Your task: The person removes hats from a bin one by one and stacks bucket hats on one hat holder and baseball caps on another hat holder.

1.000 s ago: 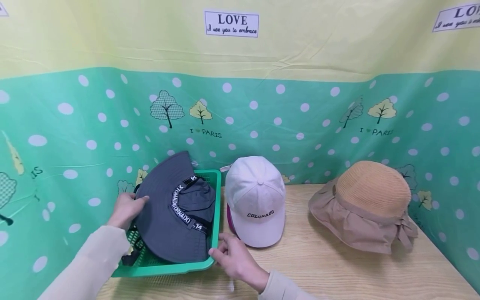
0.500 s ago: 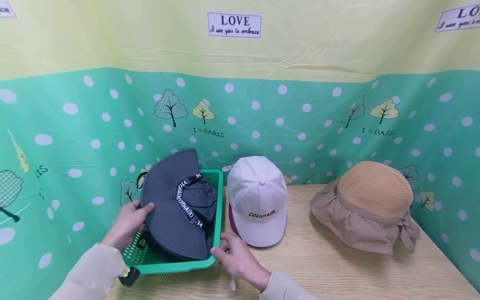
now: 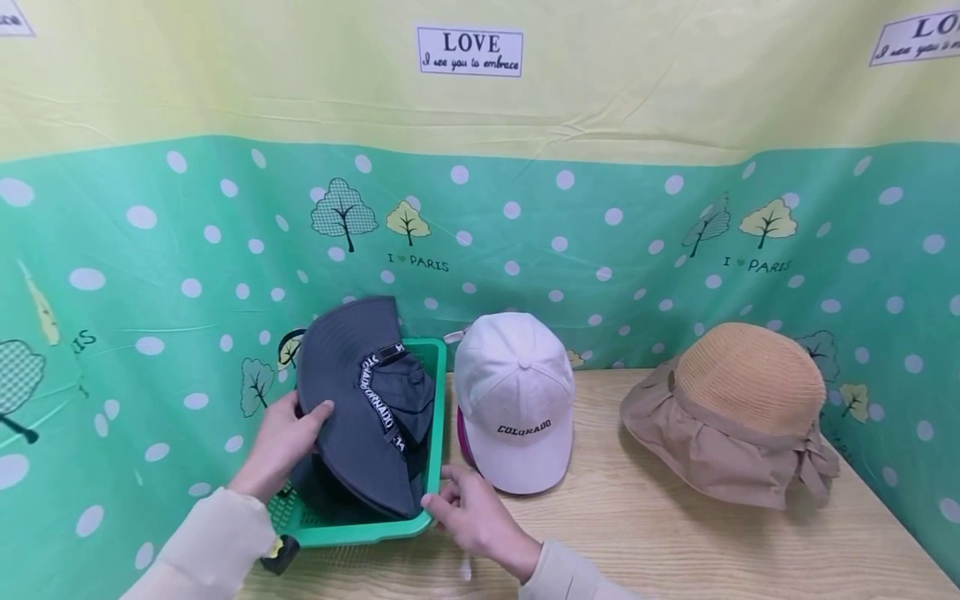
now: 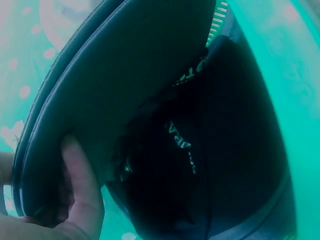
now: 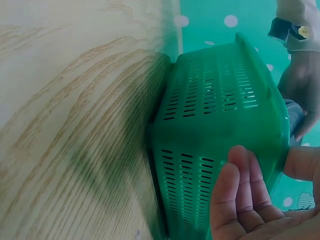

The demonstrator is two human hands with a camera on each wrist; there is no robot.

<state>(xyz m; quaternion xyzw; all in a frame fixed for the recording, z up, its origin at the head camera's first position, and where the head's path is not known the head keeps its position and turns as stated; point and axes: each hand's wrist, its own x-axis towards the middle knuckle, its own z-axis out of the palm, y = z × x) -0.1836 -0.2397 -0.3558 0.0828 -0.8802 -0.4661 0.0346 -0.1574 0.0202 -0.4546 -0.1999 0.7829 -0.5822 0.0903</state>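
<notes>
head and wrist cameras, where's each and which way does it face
Head: on the head, forward and down at dark hat, green basket; sleeves, left hand and right hand show.
Left wrist: on that wrist, at the hat's brim; left hand shows.
Right wrist: on that wrist, at the basket's outside; right hand near, left hand and sleeve beyond.
Head and right wrist share basket, both hands.

The dark hat (image 3: 348, 437) hides much of the green basket (image 3: 367, 532), and the head view crops the left sleeve (image 3: 213, 542).
</notes>
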